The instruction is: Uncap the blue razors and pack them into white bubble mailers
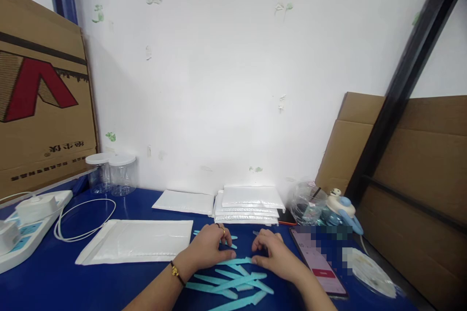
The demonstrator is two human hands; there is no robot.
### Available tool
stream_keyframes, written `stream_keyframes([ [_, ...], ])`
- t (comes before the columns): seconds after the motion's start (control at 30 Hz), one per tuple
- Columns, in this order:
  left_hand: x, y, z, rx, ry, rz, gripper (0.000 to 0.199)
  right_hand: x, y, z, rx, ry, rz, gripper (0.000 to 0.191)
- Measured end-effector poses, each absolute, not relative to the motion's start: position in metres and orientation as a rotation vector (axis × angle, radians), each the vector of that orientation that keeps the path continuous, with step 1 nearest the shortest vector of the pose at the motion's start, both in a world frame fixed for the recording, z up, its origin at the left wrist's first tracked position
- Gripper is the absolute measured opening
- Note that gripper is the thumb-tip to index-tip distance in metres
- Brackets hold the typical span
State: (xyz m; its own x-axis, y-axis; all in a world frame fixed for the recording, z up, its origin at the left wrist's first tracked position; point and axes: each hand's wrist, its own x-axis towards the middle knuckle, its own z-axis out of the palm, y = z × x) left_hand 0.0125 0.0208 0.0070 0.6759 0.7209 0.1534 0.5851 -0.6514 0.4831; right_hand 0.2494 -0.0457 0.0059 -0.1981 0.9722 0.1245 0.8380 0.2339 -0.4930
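Note:
Several flat turquoise plastic sticks [237, 282] lie crossed over one another on the blue table, near its front edge. My left hand [213, 248], with a ring and a dark bracelet, is just behind the pile, its fingers curled and its thumb at the left end of one stick. At that stick's right end are the curled thumb and fingers of my right hand [272, 252]. More turquoise sticks [232, 246] show partly from under and behind my left hand. A white padded envelope [146, 240] lies to the left of my left hand.
Further back are a stack of white padded envelopes [248, 204] and a single envelope [184, 201]. A power strip [36, 233], a white cable and two clear jars [123, 175] stand left. On the right are a phone [321, 265], a clear bag, a figurine [341, 206] and cardboard.

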Motion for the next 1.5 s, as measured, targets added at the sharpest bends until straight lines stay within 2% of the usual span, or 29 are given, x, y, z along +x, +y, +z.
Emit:
stream_keyframes([
  [0.13,0.018,0.014,0.004,2.545,0.950,0.331,0.023,0.240,-0.048,0.003,-1.680,-2.140,0.538,0.008],
  [0.3,0.020,0.020,-0.001,2.465,1.025,0.368,0.012,0.242,-0.043,-0.003,-1.684,-2.062,0.591,0.007],
  [0.5,0.022,0.027,-0.008,2.357,1.037,0.430,0.013,0.241,-0.041,-0.003,-1.579,-2.041,0.653,0.008],
  [0.77,0.002,0.043,0.008,2.416,1.283,0.487,0.009,0.266,-0.031,-0.004,-1.681,-1.929,0.391,0.010],
  [0.97,0.000,0.036,0.008,2.551,1.106,0.513,0.027,0.234,-0.045,0.007,-1.701,-2.030,0.352,0.008],
  [1.1,0.007,0.027,0.005,2.617,1.005,0.360,0.019,0.213,-0.052,0.001,-1.688,-2.096,0.442,0.014],
  [1.23,0.010,0.026,0.006,2.589,1.037,0.298,0.012,0.214,-0.047,-0.006,-1.686,-2.117,0.467,0.008],
  [1.4,0.004,0.037,0.010,2.533,1.257,0.421,0.008,0.238,-0.038,0.001,-1.791,-2.019,0.336,0.008],
  [1.5,0.002,0.039,0.012,2.460,1.333,0.517,0.014,0.253,-0.037,0.006,-1.821,-1.937,0.288,0.007],
])
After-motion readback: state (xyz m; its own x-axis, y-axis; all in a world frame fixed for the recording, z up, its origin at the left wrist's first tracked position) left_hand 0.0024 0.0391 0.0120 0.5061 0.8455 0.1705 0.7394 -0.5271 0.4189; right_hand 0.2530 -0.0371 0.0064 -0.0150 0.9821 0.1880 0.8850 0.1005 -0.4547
